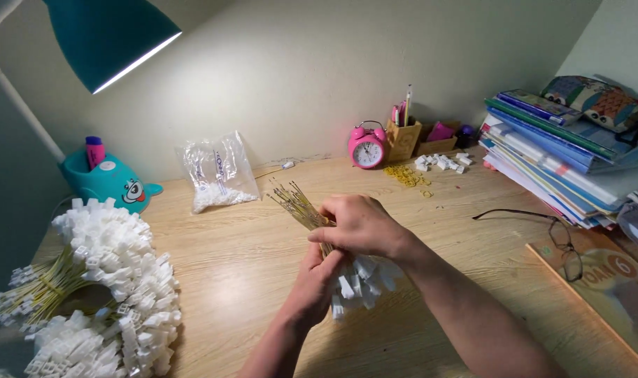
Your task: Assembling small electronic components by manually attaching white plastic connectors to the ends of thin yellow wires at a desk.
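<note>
Pink alarm clock (pixel 367 148) sits against the wall, teal lamp (pixel 109 38) glowing overhead, glasses (pixel 560 238) lying on the bench (pixel 249 259), books (pixel 564 154) stacked high at the right, plastic bag (pixel 217 175) slumped upright.

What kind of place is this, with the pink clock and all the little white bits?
Probably a study desk at home, used for small handwork. A wooden desk sits in a wall corner under a teal lamp, with a pink alarm clock, a pen holder and stacked books.
</note>
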